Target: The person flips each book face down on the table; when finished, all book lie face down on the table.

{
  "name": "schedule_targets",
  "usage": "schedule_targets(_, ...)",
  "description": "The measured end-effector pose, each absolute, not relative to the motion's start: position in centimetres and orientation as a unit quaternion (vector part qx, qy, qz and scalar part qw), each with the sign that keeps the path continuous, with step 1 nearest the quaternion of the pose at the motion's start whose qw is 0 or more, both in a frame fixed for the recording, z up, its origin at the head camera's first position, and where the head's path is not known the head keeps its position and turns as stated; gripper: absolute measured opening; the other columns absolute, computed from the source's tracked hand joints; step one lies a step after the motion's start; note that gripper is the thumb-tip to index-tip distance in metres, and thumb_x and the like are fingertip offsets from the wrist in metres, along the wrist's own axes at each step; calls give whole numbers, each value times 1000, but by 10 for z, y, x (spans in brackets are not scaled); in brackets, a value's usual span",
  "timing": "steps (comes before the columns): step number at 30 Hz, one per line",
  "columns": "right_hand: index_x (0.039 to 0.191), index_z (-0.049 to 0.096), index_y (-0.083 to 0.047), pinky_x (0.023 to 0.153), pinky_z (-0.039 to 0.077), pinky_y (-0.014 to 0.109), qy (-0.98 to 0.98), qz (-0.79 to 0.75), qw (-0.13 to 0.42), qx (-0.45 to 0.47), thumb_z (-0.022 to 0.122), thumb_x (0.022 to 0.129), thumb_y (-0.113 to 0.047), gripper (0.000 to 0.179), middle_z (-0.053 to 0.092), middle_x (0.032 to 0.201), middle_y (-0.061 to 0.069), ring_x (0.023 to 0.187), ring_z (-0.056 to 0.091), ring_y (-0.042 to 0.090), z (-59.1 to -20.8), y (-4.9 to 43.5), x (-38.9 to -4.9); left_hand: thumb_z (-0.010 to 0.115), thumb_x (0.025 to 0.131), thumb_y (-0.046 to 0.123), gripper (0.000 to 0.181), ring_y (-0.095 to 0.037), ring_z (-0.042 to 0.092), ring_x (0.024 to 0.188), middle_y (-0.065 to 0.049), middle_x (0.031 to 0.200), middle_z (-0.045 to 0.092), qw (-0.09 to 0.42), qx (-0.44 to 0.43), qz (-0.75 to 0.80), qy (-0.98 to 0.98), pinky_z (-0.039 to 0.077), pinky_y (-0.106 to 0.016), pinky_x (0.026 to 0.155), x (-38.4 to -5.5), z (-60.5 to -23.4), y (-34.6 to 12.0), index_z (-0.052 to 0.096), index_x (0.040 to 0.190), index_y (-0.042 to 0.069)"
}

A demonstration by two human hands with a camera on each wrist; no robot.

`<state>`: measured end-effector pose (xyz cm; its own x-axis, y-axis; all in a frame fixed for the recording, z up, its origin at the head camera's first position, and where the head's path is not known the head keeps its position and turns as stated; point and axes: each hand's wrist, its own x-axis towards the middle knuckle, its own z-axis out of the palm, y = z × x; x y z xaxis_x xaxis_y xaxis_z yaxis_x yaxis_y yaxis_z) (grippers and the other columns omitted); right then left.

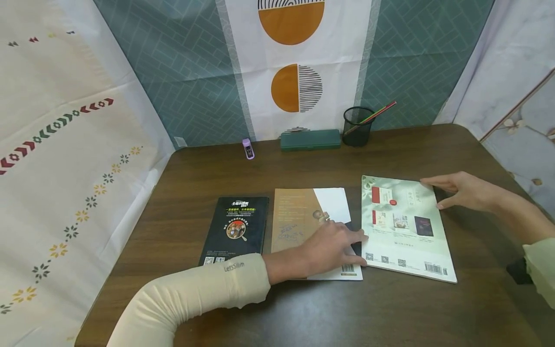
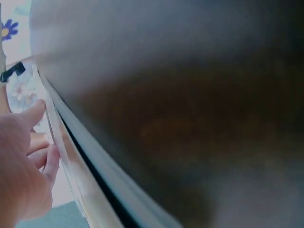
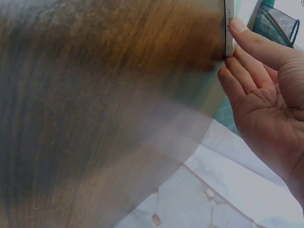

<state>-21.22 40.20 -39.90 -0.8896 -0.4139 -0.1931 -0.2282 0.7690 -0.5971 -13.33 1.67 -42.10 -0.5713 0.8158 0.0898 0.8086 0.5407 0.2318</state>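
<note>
The left hand [image 1: 331, 248] lies flat with straight fingers on the brown-and-white book [image 1: 303, 217] in the middle of the counter [image 1: 303, 313], its fingertips touching the left edge of the pale green book [image 1: 405, 226]. The right hand [image 1: 461, 190], fingers extended and holding nothing, touches that green book's far right corner. A black book [image 1: 236, 229] lies just left of the middle one.
</note>
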Motion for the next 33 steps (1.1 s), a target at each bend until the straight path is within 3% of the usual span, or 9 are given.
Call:
schedule_targets(7, 150, 46, 16, 101, 45, 73, 923, -304, 161, -172, 83, 86, 4, 76, 42, 154, 40, 137, 38, 69, -400, 403, -215, 83, 91, 51, 51, -3, 63, 87, 6, 125, 76, -16, 458, 119, 881, 49, -19, 79, -125, -423, 19, 77, 130, 19)
schedule_targets(12, 150, 45, 16, 102, 45, 73, 920, -308, 165, -177, 82, 86, 7, 75, 42, 154, 40, 138, 37, 69, -400, 402, -217, 83, 90, 52, 52, -3, 62, 87, 7, 126, 75, -24, 458, 120, 881, 48, -17, 74, -122, -424, 20, 77, 130, 20)
schedule_targets(17, 151, 44, 17, 102, 45, 73, 918, -308, 167, -186, 81, 86, 9, 75, 41, 155, 39, 139, 36, 68, -399, 400, -218, 84, 88, 54, 51, -2, 58, 80, 11, 104, 75, -41, 457, 118, 880, 43, -14, 63, -119, -425, 21, 78, 125, 21)
schedule_targets(21, 151, 43, 17, 102, 44, 73, 915, -312, 167, -194, 81, 86, 9, 76, 41, 156, 39, 139, 36, 68, -398, 397, -218, 85, 87, 56, 45, -2, 57, 76, 12, 83, 67, -55, 457, 107, 881, 42, -16, 59, -115, -425, 23, 78, 115, 21)
schedule_targets(33, 153, 41, 15, 102, 45, 72, 911, -314, 176, -201, 77, 88, 12, 74, 38, 158, 39, 138, 36, 69, -400, 392, -220, 83, 86, 61, 40, -1, 48, 67, 15, 70, 55, -66, 454, 75, 885, 37, -16, 53, -105, -420, 28, 71, 92, 23)
